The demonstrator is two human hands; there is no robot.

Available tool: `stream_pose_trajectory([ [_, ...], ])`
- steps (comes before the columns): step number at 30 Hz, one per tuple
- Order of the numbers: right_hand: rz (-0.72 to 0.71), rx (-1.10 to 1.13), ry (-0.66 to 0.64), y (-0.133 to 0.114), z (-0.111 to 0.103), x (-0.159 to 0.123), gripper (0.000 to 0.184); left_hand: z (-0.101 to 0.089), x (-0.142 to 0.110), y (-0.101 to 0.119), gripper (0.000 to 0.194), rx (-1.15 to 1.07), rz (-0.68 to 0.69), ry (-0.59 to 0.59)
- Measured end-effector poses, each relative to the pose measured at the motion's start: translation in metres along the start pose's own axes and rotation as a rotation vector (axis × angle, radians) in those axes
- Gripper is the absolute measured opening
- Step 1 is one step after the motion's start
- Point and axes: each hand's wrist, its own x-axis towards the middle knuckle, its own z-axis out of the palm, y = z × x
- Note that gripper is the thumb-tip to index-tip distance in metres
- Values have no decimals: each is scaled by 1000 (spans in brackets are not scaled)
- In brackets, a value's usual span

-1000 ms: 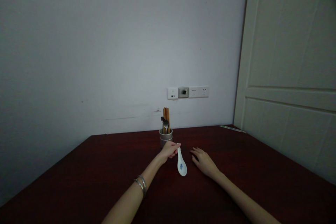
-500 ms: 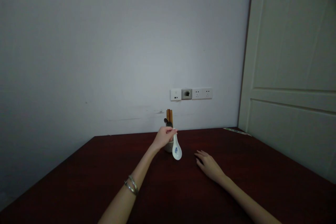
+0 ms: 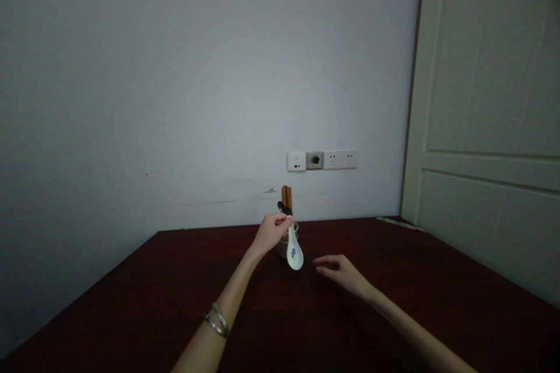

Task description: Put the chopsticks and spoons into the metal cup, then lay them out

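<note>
A white soup spoon (image 3: 294, 255) with a small blue pattern hangs bowl-down from my left hand (image 3: 272, 232), pinched at the top of its handle. Behind the spoon and my fingers stands a greyish utensil holder (image 3: 282, 249), partly hidden. Upright in that holder are several wooden chopsticks (image 3: 286, 198) and dark spoons (image 3: 283, 208). My right hand (image 3: 338, 270) is to the right of the soup spoon, apart from it, thumb and fingers parted and holding nothing.
The dark red table (image 3: 184, 291) meets a pale wall (image 3: 210, 99) at its back edge. Wall sockets (image 3: 340, 159) sit above it. A panelled door (image 3: 485, 128) borders the right side. A flat printed strip (image 3: 399, 223) lies at the back right.
My right hand has moved left toward the soup spoon, its thumb and fingers now pointing at it. My left hand keeps its pinch on the spoon. The view has shifted slightly.
</note>
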Motion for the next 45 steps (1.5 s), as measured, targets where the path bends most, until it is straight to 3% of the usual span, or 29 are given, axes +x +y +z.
stream_pose_trajectory([
  [4, 113, 321, -136, -40, 24, -5, 43, -2, 1, -1, 41, -55, 9, 19],
  [11, 146, 398, -30, -48, 47, 4, 37, -2, -1, 2, 40, -63, 16, 37],
  [16, 159, 434, 46, -44, 39, 12, 34, -11, -2, 5, 43, -16, 38, 80],
  [20, 161, 443, 197, -37, 13, 26, 34, -23, -1, -1, 45, 68, -4, 69],
  [25, -7, 261, 420, -40, -32, 53, 37, -24, -1, -19, 38, 62, -146, -69],
  [29, -169, 42, 485, -60, -52, 69, 33, -4, -5, -31, 36, 22, -244, -202],
  [32, -296, -66, 500, -74, -51, 75, 27, 20, -10, -37, 41, -12, -282, -270],
  [37, -415, -118, 394, -81, -34, 75, 23, 55, -20, -44, 49, 8, -260, -349],
  [40, -491, -199, 381, -77, -28, 75, 19, 56, -22, -50, 49, 20, -258, -389],
  [45, -508, -236, 404, -71, -33, 88, 18, 37, -22, -73, 48, 47, -299, -510],
])
